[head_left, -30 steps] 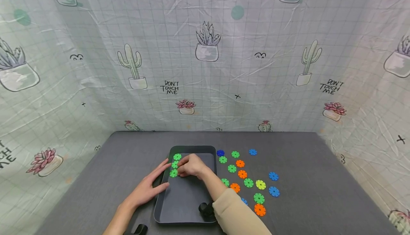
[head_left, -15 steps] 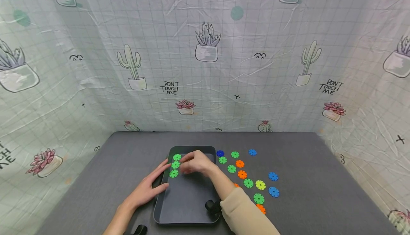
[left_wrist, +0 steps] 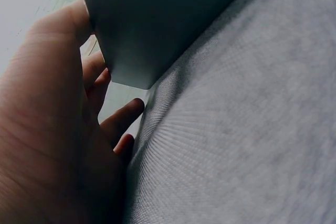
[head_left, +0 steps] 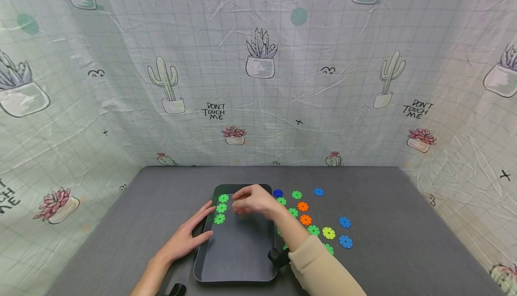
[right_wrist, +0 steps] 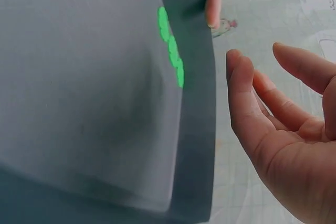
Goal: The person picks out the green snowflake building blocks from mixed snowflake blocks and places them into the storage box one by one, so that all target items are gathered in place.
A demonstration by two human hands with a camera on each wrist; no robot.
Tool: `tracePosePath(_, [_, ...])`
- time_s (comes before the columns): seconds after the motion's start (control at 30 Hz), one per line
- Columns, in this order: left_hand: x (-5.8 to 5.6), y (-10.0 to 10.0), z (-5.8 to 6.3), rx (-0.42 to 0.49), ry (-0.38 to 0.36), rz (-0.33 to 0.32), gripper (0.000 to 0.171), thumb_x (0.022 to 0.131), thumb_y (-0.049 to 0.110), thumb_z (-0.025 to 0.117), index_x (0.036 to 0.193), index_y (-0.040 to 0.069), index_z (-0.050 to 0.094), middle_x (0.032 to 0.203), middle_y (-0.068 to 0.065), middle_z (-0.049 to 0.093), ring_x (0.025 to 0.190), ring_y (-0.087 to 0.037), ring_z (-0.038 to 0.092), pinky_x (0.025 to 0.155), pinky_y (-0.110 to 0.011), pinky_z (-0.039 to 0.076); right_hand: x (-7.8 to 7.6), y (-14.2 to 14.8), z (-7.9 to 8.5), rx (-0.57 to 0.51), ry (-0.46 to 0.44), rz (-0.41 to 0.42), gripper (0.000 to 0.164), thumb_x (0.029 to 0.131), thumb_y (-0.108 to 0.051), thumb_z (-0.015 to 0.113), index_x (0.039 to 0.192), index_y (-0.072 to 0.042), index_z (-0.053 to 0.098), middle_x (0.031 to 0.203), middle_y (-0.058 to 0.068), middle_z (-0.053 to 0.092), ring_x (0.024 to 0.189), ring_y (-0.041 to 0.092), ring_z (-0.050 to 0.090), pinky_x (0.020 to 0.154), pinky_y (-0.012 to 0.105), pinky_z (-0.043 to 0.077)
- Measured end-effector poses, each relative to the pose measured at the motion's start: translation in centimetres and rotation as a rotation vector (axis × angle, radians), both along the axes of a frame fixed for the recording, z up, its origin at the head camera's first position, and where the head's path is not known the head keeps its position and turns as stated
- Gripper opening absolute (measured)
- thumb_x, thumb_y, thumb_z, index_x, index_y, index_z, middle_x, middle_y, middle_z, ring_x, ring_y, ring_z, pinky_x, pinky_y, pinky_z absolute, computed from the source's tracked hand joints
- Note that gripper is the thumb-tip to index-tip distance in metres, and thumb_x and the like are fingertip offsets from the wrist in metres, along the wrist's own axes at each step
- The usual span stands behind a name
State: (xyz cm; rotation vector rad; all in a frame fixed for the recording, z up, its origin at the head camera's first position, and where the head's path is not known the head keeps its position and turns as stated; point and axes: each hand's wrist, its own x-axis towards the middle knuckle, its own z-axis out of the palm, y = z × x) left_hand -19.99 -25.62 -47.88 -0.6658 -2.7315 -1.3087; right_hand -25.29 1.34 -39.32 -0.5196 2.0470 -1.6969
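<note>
While the bare left hand [head_left: 183,238], fingers loosely spread, touches the dark grey rectangular tray [head_left: 238,255] at lower centre, the bare right hand [head_left: 255,201] hovers above it, thumb and fingers parted, holding nothing; three green notched plastic discs [head_left: 221,207] line the tray's upper left.

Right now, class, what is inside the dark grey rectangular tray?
Three green notched discs line the left side of the tray. In the head view, the right hand covers part of its far end; whatever lies behind the hand cannot be seen.
</note>
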Motion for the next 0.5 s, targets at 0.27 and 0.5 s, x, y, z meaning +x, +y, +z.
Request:
tracePosePath(0.27, [0.0,0.1,0.0,-0.002,-0.007,0.012,0.065,0.098,0.032,0.067,0.156,0.017,0.042,0.165,-0.003,0.025,0.148,-0.036,0.026,0.107,-0.070,0.026,0.4,1.2,0.7,-0.001,0.007,-0.009,0.032,0.092,-0.007,0.072,0.121,0.006,0.067,0.101,0.009,0.071,0.091,0.027,0.072,0.087,0.046,0.056])
tracePosePath(0.5, [0.1,0.1,0.1,-0.002,-0.007,0.010,0.065,0.098,0.031,0.067,0.156,0.017,0.042,0.165,-0.004,0.025,0.148,-0.037,0.025,0.106,-0.071,0.026,0.7,2.9,1.0,-0.014,0.015,-0.002,0.036,0.093,-0.005,0.070,0.125,0.009,0.064,0.105,0.013,0.069,0.095,0.028,0.071,0.091,0.048,0.054])
